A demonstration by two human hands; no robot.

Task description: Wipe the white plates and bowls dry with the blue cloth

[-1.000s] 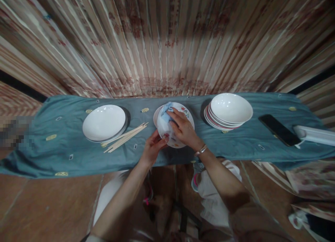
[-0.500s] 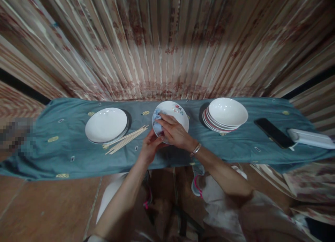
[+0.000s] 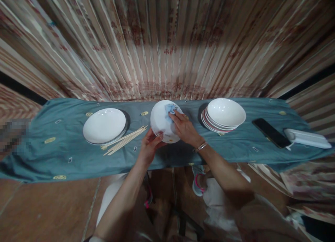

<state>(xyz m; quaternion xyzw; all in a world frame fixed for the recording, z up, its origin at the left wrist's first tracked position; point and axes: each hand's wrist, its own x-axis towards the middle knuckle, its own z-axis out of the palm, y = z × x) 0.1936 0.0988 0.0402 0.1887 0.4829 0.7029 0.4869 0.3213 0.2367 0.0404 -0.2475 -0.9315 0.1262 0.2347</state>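
Left hand (image 3: 149, 146) clamps plate (image 3: 161, 120) at near rim, mid-worktop; right hand (image 3: 184, 128) presses blue cloth (image 3: 170, 108) on it, fingertips apparently closed, cloth mostly hidden.

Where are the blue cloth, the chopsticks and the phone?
blue cloth (image 3: 170, 108), head view, on its bunched middle.
chopsticks (image 3: 125, 140), head view, midway along the bundle.
phone (image 3: 271, 133), head view, middle of its dark screen.
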